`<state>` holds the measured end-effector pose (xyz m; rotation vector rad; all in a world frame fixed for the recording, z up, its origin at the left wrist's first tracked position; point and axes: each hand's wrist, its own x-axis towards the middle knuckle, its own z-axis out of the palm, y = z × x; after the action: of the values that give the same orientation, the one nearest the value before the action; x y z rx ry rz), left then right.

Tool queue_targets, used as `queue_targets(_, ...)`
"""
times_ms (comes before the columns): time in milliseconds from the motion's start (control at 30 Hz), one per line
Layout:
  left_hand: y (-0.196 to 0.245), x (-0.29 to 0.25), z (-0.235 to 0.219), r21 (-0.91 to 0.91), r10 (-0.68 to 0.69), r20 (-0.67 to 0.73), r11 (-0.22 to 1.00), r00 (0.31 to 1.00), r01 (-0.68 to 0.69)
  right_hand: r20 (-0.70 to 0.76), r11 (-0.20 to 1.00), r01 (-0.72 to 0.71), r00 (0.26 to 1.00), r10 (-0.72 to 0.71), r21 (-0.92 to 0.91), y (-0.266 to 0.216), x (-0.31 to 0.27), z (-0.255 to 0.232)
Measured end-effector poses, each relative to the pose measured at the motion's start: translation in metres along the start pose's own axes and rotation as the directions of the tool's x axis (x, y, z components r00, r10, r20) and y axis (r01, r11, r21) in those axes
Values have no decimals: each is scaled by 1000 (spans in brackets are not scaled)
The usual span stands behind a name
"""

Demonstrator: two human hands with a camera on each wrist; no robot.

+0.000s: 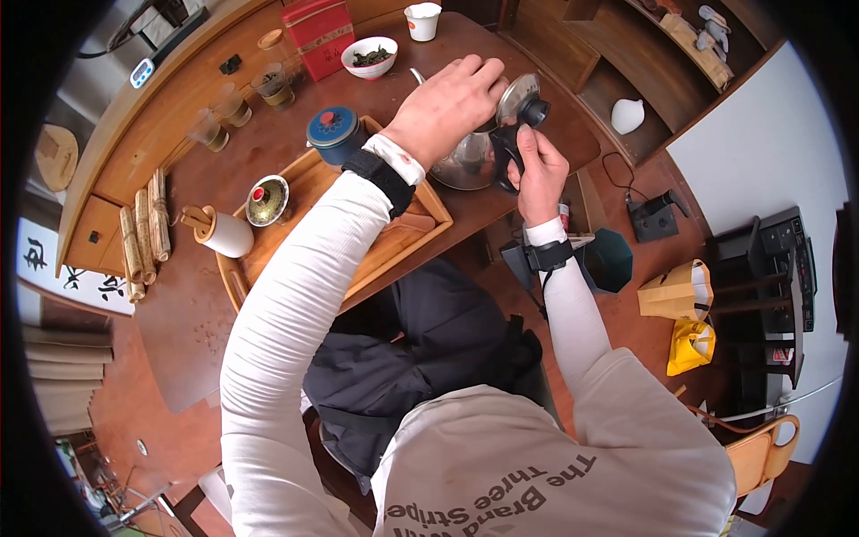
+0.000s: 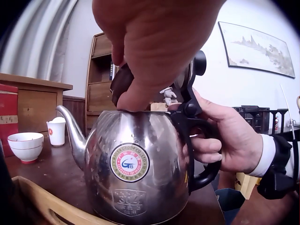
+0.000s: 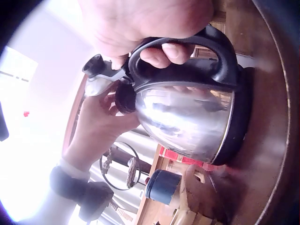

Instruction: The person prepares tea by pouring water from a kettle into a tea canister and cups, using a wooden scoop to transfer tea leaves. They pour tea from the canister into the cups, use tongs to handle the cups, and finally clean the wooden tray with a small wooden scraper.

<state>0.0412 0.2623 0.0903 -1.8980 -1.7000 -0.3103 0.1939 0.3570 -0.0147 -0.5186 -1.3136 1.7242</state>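
A shiny steel kettle [image 2: 159, 145] with a curved spout and black handle [image 3: 229, 56] stands at the table's edge beside the tray. Its hinged lid [image 1: 516, 94] with a black knob is tipped up toward the handle. My right hand [image 1: 541, 174] grips the handle, fingers wrapped through it and thumb on top near the hinge. Over the kettle's uncovered mouth, my left hand [image 1: 443, 112] holds a dark brown rounded thing [image 2: 123, 84], fingertips right at the rim. My hand covers most of that thing, and I cannot tell what it is.
A wooden tray [image 1: 429, 219] holds a blue lidded canister [image 1: 335, 134] and a patterned lidded bowl [image 1: 267, 200]. Behind are a white bowl [image 1: 358, 70] of leaves, a white cup [image 1: 422, 21], a red box [image 1: 318, 40] and several glasses. A white tool holder [image 1: 228, 234] stands left.
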Motion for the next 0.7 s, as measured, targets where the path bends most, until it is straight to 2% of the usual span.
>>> queue_targets(67,-1,-2,-1,1,62,-48,998,997,-62,25,1000,9,1000,-9,5,1,0,-1)
queue_targets(300,-1,-5,-8,-66,48,-62,997,997,-52,29,1000,8,1000,-7,-13,0,1,-1)
queue_targets(400,-1,-7,-9,-73,-4,-52,997,999,0,16,999,7,1000,-7,-31,-2,0,2)
queue_targets(500,-4,-12,-13,-80,-53,-101,996,994,45,23,1000,8,1000,-7,-24,-4,0,3)
queue_targets(567,-1,-22,-20,-266,-286,-149,934,947,240,-10,996,31,999,-32,-80,-3,0,3)
queue_targets(633,1,-38,-31,-292,-463,-150,865,874,408,26,996,50,999,-48,-77,-1,1,1)
queue_targets(700,4,-57,-47,-360,-526,-275,833,805,421,9,997,34,999,-33,-72,-4,1,4)
